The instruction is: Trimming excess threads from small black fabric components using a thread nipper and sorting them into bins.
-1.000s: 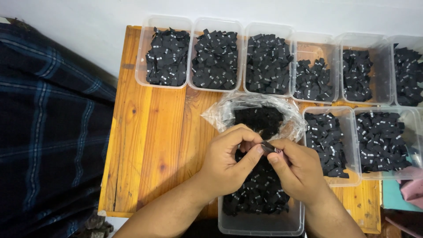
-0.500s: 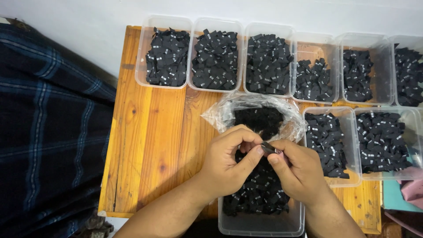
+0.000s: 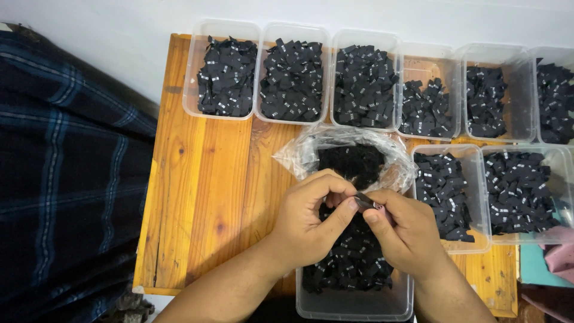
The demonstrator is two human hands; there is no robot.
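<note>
My left hand (image 3: 308,224) and my right hand (image 3: 406,236) meet over a clear plastic tub (image 3: 353,299) filled with small black fabric labels. Between the fingertips of both hands sits one small black label (image 3: 366,201), pinched from both sides. Just beyond the hands lies an open clear plastic bag (image 3: 350,152) holding more black labels.
A wooden table (image 3: 203,197) carries a back row of several clear tubs of black labels (image 3: 227,75) and two more at the right (image 3: 445,197). A dark blue checked cloth (image 3: 66,173) covers the left. Pink and teal items (image 3: 553,260) sit at the right edge.
</note>
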